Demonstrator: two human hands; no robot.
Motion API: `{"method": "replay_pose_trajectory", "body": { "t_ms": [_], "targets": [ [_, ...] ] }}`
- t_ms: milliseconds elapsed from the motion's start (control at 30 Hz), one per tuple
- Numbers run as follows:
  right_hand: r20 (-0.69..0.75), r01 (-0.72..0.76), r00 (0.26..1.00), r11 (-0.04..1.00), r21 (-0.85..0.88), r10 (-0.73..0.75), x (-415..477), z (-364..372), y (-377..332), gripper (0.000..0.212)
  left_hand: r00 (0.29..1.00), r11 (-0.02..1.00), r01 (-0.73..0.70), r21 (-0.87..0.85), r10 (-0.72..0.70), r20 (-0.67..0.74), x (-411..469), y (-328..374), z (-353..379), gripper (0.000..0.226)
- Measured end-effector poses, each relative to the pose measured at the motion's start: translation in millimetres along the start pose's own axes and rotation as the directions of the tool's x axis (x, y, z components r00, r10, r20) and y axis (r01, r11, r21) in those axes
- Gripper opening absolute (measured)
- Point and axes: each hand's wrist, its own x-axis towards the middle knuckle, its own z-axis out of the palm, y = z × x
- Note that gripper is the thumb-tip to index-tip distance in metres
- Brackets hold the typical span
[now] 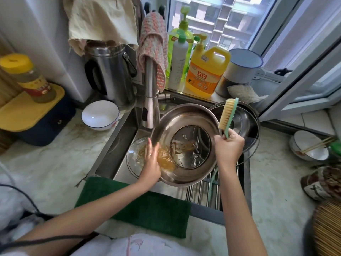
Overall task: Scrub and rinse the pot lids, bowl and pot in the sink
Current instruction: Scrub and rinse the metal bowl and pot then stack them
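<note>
Over the sink point(118, 145) we've got the steel pot point(186, 126), lifted and tipped hard, its open mouth facing up at the camera and its low edge down at the left. The left hand point(151, 163) grasps that low left rim, fingers reaching over into the pot, a ring showing on one of them. Brown water point(166, 159) is pooled inside, right against those fingers.

Across at the pot's right rim, the right hand point(228, 146) is clenched round the green handle of the brush point(227, 115). The bristles stand up and clear of the metal. Whether that hand also holds the rim, I can't tell.

Down in the basin, below the pot's low edge and partly hidden by the left hand, lies a glass lid point(134, 157) with brown water on it. A second lid point(247, 122) sits behind the pot at the sink's right side, part of it covered by the brush and the right hand. Steel rack bars point(203, 193) run across the sink beneath the pot.

The faucet point(150, 108) hangs just beside the pot's upper left rim, with a pink cloth point(153, 50) draped over its neck. A white bowl point(100, 115) stands on the counter left of the sink, near a kettle point(110, 71). On the sill behind stands a yellow detergent jug point(206, 71). A green towel point(138, 206) lies over the sink's front edge.
</note>
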Motion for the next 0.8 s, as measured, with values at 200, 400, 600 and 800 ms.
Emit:
{"method": "replay_pose_trajectory", "body": {
  "t_ms": [200,400,600,800],
  "targets": [
    [0.051,-0.287,0.958,0.935,0.208,0.283,18.1,-23.4,19.9,0.031,0.930,0.930,0.235,-0.282,-0.299,-0.213,10.3,1.4,-22.1,0.040],
    [0.220,-0.572,0.819,0.789,0.225,0.531,27.1,-42.6,64.6,0.023,0.980,0.984,0.003,-0.178,-0.038,-0.195,-4.7,12.7,-37.8,0.031],
    [0.317,-0.679,0.728,0.703,0.212,0.608,9.8,-30.5,89.4,0.027,0.982,0.966,-0.091,-0.243,0.047,-0.182,-7.5,31.8,-57.2,0.037],
    [0.168,-0.491,0.871,0.802,0.341,0.461,-8.4,-12.4,78.2,0.021,0.983,0.993,-0.092,-0.078,0.078,-0.166,5.6,15.6,-68.5,0.042]
  ]
}}
